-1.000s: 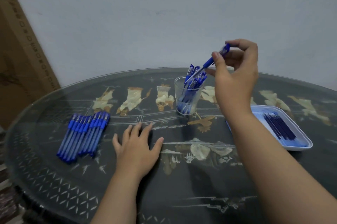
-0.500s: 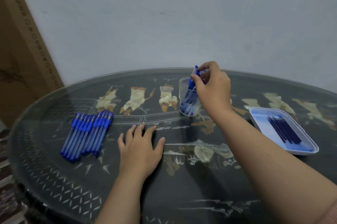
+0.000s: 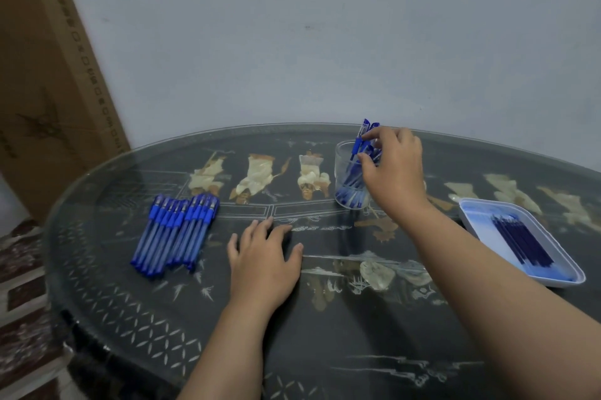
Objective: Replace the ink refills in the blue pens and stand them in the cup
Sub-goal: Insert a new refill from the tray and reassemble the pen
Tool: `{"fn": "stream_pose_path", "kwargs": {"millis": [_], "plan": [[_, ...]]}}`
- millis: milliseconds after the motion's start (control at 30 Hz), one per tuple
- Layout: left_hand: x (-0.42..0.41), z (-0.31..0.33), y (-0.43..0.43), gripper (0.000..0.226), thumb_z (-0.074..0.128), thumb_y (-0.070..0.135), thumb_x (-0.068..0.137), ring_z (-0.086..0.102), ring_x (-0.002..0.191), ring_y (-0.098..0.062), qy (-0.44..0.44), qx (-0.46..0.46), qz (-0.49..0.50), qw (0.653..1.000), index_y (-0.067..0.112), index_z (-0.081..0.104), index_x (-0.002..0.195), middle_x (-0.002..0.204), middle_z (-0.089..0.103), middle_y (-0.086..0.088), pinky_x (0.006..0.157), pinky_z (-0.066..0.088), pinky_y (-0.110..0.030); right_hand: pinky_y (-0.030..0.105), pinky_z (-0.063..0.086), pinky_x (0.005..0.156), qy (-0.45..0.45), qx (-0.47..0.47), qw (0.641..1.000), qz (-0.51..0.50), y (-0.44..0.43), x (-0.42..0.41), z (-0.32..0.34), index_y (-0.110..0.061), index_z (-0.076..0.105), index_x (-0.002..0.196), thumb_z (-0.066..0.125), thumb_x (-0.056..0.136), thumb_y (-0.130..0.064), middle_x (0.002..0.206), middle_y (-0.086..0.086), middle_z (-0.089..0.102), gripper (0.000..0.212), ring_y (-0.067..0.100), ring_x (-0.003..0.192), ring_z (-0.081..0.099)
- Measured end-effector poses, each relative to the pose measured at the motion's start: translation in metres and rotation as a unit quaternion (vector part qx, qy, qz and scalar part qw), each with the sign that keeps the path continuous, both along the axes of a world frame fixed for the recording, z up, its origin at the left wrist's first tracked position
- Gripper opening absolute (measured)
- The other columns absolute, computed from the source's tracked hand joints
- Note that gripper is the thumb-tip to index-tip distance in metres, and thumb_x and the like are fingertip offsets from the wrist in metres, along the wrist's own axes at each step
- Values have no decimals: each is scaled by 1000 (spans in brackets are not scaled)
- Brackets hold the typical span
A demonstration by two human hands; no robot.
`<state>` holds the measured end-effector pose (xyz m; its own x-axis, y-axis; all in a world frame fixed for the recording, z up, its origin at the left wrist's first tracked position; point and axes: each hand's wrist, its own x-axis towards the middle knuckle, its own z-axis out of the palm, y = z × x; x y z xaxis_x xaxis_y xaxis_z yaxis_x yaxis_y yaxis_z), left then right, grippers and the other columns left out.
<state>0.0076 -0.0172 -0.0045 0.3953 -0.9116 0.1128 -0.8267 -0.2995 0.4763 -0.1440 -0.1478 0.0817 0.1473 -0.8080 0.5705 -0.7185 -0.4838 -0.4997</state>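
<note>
The pen (image 3: 357, 144), in the air a second ago, now stands cap up inside the cup (image 3: 341, 168) with the finished ones, so this one is nearly done. The right hand (image 3: 395, 171) still pinches its blue cap. Left of the cup lie the waiting pens (image 3: 175, 233); right of it, the refill tray (image 3: 478, 224). The left hand (image 3: 263, 266) rests flat before the cup.

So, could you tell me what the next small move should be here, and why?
Probably let go: the right hand pinches a pen that already stands in the cup among others. The left hand rests flat beside the row of pens, well placed to take one.
</note>
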Motion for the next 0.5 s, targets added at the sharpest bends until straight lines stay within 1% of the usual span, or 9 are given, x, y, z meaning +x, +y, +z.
{"fn": "stream_pose_path", "kwargs": {"millis": [67,133,200,233,300,367,433,467,500], "plan": [[0,1,0,44,42,49,97,15,145,-10,25,-19,0,1000,35,43,139,153,30,11,121,0,-41,24,29,84,-17,-21,1000,-15,5,-1,-1,-15,58,117,61,91,-14,112,10,49,27,26,110,41],[1,4,2,43,44,45,98,17,144,-10,52,-39,-1,998,31,44,139,152,31,10,121,3,-39,22,25,79,-41,-58,996,-44,15,-3,-6,-12,57,115,63,88,-13,109,13,48,27,26,103,41],[8,8,8,43,45,42,98,20,142,-10,46,-63,8,997,30,43,139,151,31,10,121,6,-37,21,22,74,-71,-92,992,-59,31,-1,-14,-11,57,112,63,86,-11,104,13,48,26,21,95,38],[15,10,12,42,45,41,98,22,141,-9,29,-78,17,996,29,44,139,150,32,11,120,8,-36,22,22,74,-83,-84,992,-52,40,1,-19,-13,57,109,63,86,-11,102,11,48,24,18,94,37],[31,12,21,41,47,37,98,28,138,-10,5,-108,48,993,27,47,138,147,38,11,118,12,-35,24,26,76,-86,-21,996,-15,58,12,-34,-20,56,99,62,87,-14,98,4,50,15,17,94,41],[52,11,30,38,51,31,97,36,136,-14,-8,-136,90,987,22,53,134,143,46,7,117,16,-37,26,29,75,-78,49,995,29,72,29,-52,-25,55,90,63,87,-14,91,1,53,14,19,93,47],[74,9,40,36,55,24,95,43,133,-18,-28,-152,130,979,17,57,130,139,54,1,116,19,-42,27,33,76,-62,93,991,70,84,52,-67,-25,58,85,65,86,-14,84,-2,54,13,21,92,52],[85,8,46,37,54,23,95,42,134,-17,-36,-145,147,978,17,57,131,139,55,1,116,18,-43,27,35,77,-46,112,989,86,89,65,-71,-24,61,85,65,87,-15,84,-3,55,9,21,93,54],[95,8,52,38,51,25,96,38,138,-15,-40,-125,160,978,19,55,134,142,52,2,117,14,-44,27,37,77,-29,129,986,100,93,78,-74,-21,65,86,64,88,-17,85,-4,55,5,20,94,54]]}}
